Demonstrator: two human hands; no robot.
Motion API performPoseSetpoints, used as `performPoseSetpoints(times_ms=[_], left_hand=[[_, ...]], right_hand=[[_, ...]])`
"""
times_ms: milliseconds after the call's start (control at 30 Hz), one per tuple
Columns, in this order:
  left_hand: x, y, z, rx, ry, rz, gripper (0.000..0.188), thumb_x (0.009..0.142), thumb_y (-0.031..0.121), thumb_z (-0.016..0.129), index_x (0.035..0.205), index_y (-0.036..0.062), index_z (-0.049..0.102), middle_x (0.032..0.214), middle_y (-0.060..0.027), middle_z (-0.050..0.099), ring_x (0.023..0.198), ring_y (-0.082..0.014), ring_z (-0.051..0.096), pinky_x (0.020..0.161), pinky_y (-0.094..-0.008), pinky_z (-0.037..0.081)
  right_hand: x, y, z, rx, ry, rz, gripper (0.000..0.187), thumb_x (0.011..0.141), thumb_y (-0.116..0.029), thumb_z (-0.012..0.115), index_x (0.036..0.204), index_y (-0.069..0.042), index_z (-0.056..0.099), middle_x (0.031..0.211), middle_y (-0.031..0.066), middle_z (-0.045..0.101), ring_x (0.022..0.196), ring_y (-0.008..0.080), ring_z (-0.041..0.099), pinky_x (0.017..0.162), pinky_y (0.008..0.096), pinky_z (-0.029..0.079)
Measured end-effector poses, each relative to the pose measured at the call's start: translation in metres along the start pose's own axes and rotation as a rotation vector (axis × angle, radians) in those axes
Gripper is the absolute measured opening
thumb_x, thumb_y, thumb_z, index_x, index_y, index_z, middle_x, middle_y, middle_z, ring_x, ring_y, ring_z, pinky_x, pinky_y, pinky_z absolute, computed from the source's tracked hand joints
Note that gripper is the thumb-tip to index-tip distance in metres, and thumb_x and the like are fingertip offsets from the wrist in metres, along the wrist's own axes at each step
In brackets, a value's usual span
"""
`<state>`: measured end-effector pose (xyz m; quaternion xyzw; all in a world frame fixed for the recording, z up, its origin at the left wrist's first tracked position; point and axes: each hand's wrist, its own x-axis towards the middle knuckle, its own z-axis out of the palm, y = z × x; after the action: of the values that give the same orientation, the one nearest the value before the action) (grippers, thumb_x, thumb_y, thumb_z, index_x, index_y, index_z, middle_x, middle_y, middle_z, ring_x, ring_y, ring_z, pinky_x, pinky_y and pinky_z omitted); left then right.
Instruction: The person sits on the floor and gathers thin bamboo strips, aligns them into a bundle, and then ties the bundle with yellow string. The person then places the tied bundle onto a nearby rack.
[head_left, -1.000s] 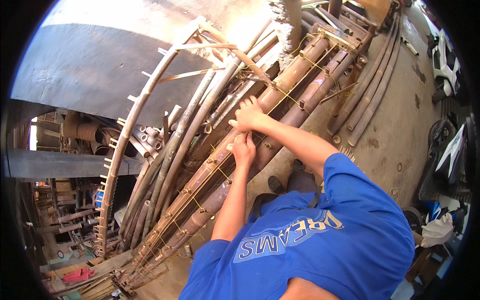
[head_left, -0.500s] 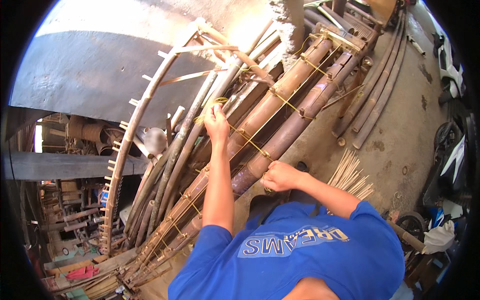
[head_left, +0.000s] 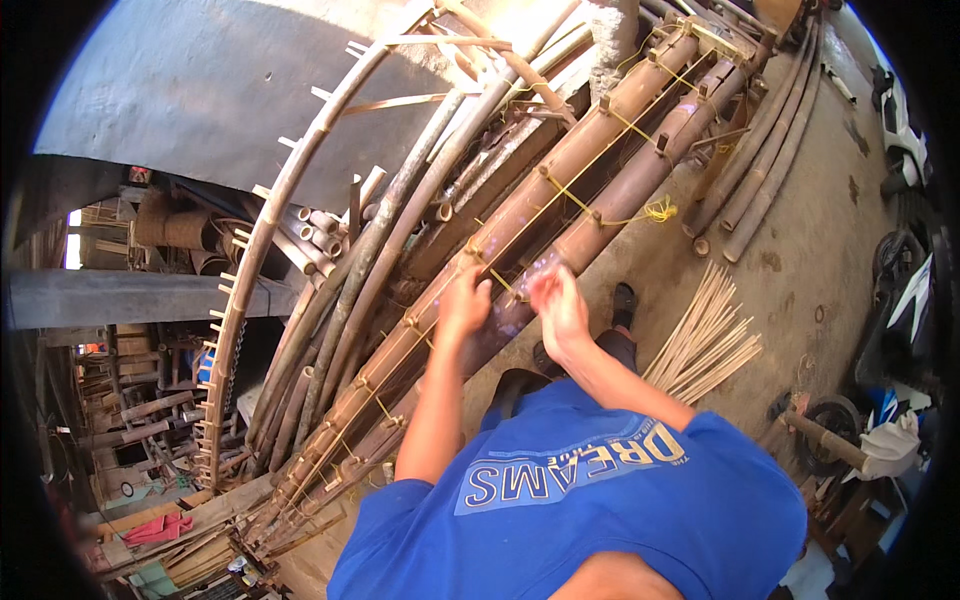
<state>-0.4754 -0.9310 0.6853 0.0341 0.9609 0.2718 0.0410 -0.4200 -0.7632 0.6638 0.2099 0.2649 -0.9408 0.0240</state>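
Note:
Two long thick bamboo poles run diagonally side by side, the far pole [head_left: 575,148] and the near pole [head_left: 612,210], with wooden pegs along them. Yellow cord [head_left: 572,193] crosses between the poles from peg to peg. Low over the far pole is my left hand [head_left: 463,303], its fingers curled in beside a cord crossing; what they hold is hidden. My right hand [head_left: 562,312] is raised at the near pole, its fingers smeared by motion. A loose bundle of yellow cord [head_left: 660,209] hangs off the near pole's right side.
A curved pole with short pegs [head_left: 262,235] arches at the left, beside leaning bamboo poles [head_left: 375,245]. Thin sticks [head_left: 705,345] lie fanned on the floor at right. More poles [head_left: 765,165] lie beyond, and a motorcycle wheel [head_left: 830,430] stands at the right edge.
My left hand has come down to the far pole, and the cord bundle once by it now hangs right of the near pole. My right hand has lifted and turned. The view has shifted.

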Motion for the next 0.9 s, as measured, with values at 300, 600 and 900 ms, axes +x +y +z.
performPoseSetpoints(times_ms=[300,600,900], left_hand=[[-0.007,0.021,0.019,-0.107,0.181,-0.107,0.034,0.098,0.037,0.051,0.113,0.0127,0.069,0.095,-0.0211,0.070,0.093,-0.0435,0.066,0.079,-0.0523,0.050],[-0.005,0.006,0.015,-0.188,0.275,-0.093,0.025,0.098,0.033,0.056,0.104,0.0142,0.071,0.092,-0.0205,0.070,0.089,-0.0370,0.068,0.079,-0.0428,0.052],[0.101,-0.071,0.006,-0.017,0.486,0.125,0.031,0.100,0.027,0.053,0.095,0.0009,0.067,0.078,-0.0154,0.070,0.074,-0.0304,0.069,0.070,-0.0411,0.052]], right_hand=[[0.112,-0.013,0.114,-2.359,-0.506,-0.807,0.058,0.098,-0.057,0.042,0.106,-0.009,0.074,0.089,0.0179,0.071,0.090,0.0354,0.069,0.077,0.0458,0.050],[-0.001,-0.035,-0.013,-1.508,-1.260,-0.435,0.047,0.097,-0.031,0.053,0.061,-0.002,0.058,0.059,0.0184,0.057,0.066,0.0382,0.060,0.087,0.0446,0.046],[-0.045,0.000,-0.003,-2.059,-1.089,-0.616,0.027,0.092,-0.025,0.055,0.104,-0.005,0.069,0.089,0.0148,0.070,0.088,0.0328,0.066,0.103,0.0437,0.042]])
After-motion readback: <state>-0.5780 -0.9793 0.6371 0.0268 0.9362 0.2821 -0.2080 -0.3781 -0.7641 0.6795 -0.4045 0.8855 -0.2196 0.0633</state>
